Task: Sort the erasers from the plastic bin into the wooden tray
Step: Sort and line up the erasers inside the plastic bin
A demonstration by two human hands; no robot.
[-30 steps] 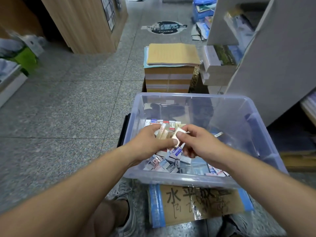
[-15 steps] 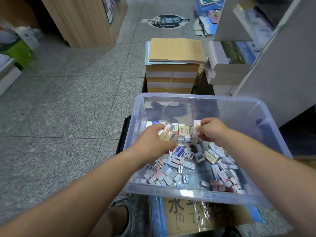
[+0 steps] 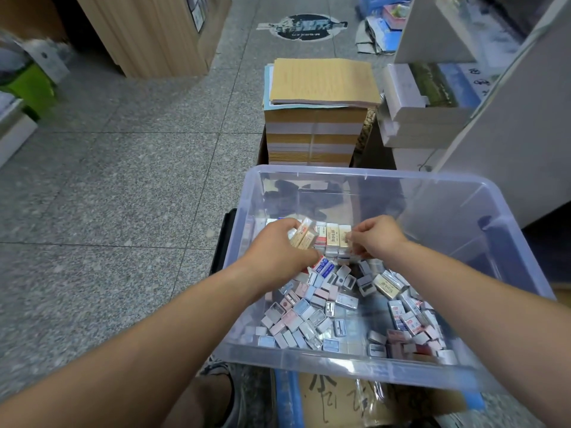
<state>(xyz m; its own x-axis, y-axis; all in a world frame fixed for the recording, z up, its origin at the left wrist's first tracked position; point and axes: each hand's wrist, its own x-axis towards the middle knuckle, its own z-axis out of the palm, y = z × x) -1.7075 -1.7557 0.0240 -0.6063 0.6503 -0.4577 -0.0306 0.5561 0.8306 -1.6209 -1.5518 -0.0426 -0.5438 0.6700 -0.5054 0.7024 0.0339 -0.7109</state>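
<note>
Small cream paper-sleeved rectangular erasers (image 3: 304,237) sat bunched in the left hand (image 3: 278,250), fingers curled round them. Their long axes aimed toward one o'clock, seemingly gathered as a matching batch. The right hand (image 3: 378,237) pinched the rightmost eraser (image 3: 345,239) of a neat row pointing twelve o'clock, at the far side of the clear plastic bin (image 3: 340,367). No wooden tray showed.
</note>
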